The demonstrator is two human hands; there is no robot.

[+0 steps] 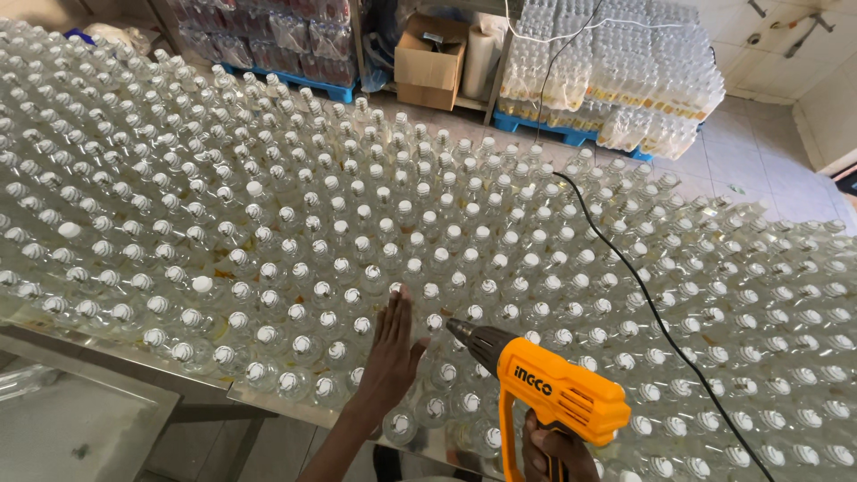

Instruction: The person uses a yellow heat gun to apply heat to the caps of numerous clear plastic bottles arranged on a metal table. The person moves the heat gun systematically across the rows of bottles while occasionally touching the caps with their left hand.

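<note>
Crowding table edge (205, 386): bottles (295, 344) (everywhere)

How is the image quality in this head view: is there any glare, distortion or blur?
Head view: wide-angle lens bends the rows of clear bottles into curves; soft, even light, small glints on the caps, no hard shadows; left hand, right hand and yellow heat gun are sharp; the far pallet of bottles looks bright and slightly washed out.

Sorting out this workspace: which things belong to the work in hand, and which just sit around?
In use: heat gun in right hand; its black cord; capped clear bottles; left hand flat over them.
Idle: cardboard box; wrapped bottle packs; blue pallets.
</note>
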